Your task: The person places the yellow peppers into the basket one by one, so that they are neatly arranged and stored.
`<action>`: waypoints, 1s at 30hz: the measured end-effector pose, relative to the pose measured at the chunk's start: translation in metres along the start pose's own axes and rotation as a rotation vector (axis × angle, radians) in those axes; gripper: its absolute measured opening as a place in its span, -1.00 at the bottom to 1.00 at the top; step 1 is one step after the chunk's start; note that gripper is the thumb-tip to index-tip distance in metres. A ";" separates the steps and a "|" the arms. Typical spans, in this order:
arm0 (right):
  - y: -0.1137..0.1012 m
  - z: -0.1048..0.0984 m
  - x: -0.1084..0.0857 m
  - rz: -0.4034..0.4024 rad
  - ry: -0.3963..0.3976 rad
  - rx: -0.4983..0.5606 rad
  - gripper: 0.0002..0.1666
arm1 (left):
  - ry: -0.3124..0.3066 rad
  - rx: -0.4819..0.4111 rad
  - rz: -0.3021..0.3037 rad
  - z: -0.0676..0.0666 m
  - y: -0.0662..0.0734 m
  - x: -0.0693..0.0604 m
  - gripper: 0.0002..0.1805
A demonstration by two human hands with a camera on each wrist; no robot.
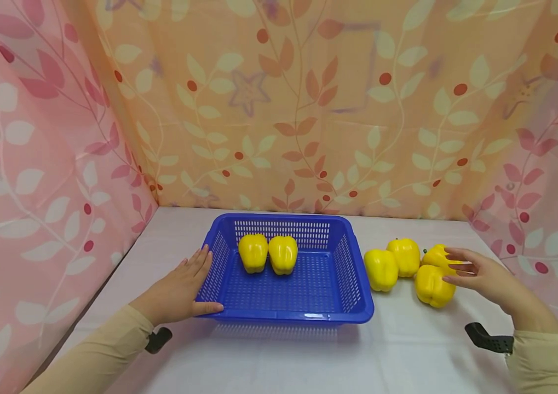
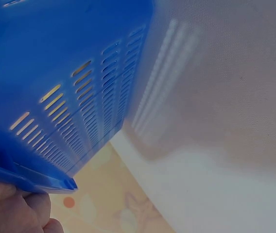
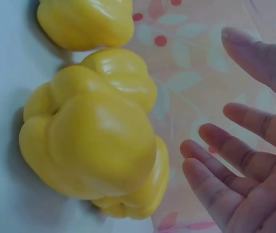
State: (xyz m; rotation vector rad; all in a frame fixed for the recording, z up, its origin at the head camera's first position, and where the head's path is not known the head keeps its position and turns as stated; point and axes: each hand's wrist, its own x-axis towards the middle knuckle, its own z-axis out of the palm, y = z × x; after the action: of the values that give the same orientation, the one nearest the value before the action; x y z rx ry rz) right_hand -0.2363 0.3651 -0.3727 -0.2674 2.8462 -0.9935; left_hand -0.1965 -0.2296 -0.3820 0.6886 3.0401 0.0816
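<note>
A blue perforated plastic basket (image 1: 279, 316) stands on the table with two yellow bell peppers (image 1: 253, 253) side by side inside, toward its back left. My left hand (image 1: 180, 287) rests on the basket's left rim, fingers extended and thumb along the front corner. In the left wrist view, part of that hand (image 2: 14, 211) touches the basket rim (image 2: 36, 182). Several more yellow bell peppers (image 1: 381, 270) lie to the right of the basket. Over the rightmost ones hovers my right hand (image 1: 485, 279), its fingers spread and holding nothing. The right wrist view shows a gap between its fingers and the nearest pepper (image 3: 104, 141).
White cloth covers the table (image 1: 279, 366). An orange leaf-patterned curtain (image 1: 279, 109) hangs behind it, with pink patterned curtains (image 1: 37, 137) at both sides. A dark wrist device (image 1: 488, 338) sits by each sleeve.
</note>
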 end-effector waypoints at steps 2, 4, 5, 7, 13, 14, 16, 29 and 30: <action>0.003 0.000 -0.001 -0.001 0.006 -0.007 -0.11 | 0.000 -0.003 0.000 -0.001 0.000 0.000 0.22; 0.006 0.001 -0.002 0.002 0.007 -0.011 -0.11 | 0.002 -0.003 0.001 -0.002 0.001 -0.001 0.22; 0.008 0.001 -0.003 0.008 0.005 -0.013 -0.11 | 0.003 -0.004 0.001 -0.002 0.001 -0.001 0.21; 0.012 0.003 -0.003 0.024 0.000 -0.010 -0.10 | 0.005 -0.003 0.002 -0.001 0.001 -0.001 0.21; 0.020 0.007 -0.005 0.075 -0.026 0.002 -0.06 | 0.013 -0.003 0.007 0.000 0.000 -0.001 0.20; 0.021 0.008 -0.005 0.073 -0.028 0.002 -0.07 | 0.014 -0.004 0.007 0.001 0.000 0.000 0.20; 0.023 0.010 -0.005 0.081 -0.028 0.003 -0.07 | 0.013 -0.004 0.007 0.001 -0.001 0.000 0.20; 0.035 0.023 -0.005 0.114 -0.033 0.011 -0.06 | 0.012 -0.018 0.010 0.001 -0.001 0.000 0.19; 0.036 0.024 -0.004 0.119 -0.039 0.009 -0.05 | 0.012 -0.018 0.011 0.001 -0.001 0.000 0.19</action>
State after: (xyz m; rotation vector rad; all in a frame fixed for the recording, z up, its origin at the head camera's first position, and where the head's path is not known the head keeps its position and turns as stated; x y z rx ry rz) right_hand -0.2326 0.3791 -0.4140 -0.1141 2.7849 -0.9666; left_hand -0.1965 -0.2306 -0.3828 0.7063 3.0433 0.1139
